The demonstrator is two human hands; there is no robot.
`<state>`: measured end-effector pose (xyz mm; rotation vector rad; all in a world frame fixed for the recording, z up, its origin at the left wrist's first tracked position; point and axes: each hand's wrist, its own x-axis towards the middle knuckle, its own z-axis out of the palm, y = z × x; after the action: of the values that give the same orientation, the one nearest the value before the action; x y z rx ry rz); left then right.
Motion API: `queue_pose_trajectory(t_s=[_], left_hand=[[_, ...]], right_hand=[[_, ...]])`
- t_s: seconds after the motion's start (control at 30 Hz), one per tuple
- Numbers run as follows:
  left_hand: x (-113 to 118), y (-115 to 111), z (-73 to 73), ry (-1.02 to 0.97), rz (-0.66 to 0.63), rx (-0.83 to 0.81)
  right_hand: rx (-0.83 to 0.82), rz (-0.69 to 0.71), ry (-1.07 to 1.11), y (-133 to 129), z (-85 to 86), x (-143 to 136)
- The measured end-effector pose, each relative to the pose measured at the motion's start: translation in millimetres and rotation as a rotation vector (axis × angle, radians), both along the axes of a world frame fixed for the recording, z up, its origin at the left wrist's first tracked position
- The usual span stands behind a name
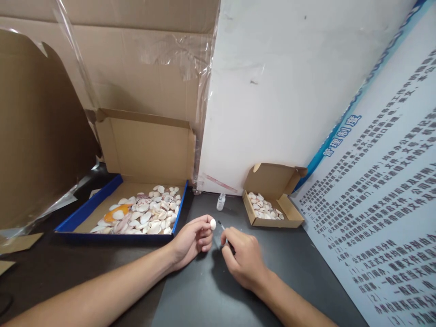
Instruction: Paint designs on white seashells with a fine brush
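Between the thumb and fingers of my left hand (195, 240) is a small white seashell (213, 224). My right hand (244, 255) grips a small brush (220, 224), its dark tip pointing at the shell with a slight gap between them. Most of the brush handle is hidden inside my fingers. Behind both hands a small glass bottle (221, 202) stands upright with a white label; I see no cap on it. Left of my left hand, a blue-edged cardboard box (116, 234) holds many shells (145, 217) and one orange piece (117, 212).
A smaller cardboard box (277, 223) with shells (264, 206) stands open at the back right. A grey mat (194, 295) covers the table's middle. Cardboard panels (37, 109) rise on the left, a white board (259, 91) behind, and a printed poster (384, 190) on the right.
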<state>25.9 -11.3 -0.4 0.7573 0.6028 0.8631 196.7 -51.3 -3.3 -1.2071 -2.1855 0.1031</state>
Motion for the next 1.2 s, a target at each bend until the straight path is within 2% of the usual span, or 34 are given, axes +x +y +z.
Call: queue_pose_trajectory(t_s=[0.1,0.23,0.37,0.6,0.7,0.83,1.2], left_hand=[[-0.1,-0.1,0.1,0.001,-0.006,-0.003],[-0.1,-0.6,0.6,-0.003,-0.004,0.0],[0.1,-0.3,1.2,-0.004,0.004,-0.015],[-0.1,-0.7,0.8,-0.007,0.001,-0.004],[0.2,-0.8,0.6,-0.002,0.001,0.001],[0.8,0.6,-0.4,0.006,0.006,-0.005],[1.5,-0.8,-0.7,0.03,0.015,0.01]], right_hand=[[0.009,0.038,-0.019,0.1,0.0,-1.4],[-0.002,0.003,-0.019,-1.4,0.3,-2.7],[0.003,0.057,-0.031,-3.6,-0.3,-3.3],[-0.009,0.034,-0.039,-0.6,-0.8,-1.2],[-0.024,-0.034,-0.021,1.0,-0.1,0.5],[0.026,0.05,-0.019,-0.4,0.9,0.4],[-0.019,-0.002,0.01,-0.5,0.3,-0.2]])
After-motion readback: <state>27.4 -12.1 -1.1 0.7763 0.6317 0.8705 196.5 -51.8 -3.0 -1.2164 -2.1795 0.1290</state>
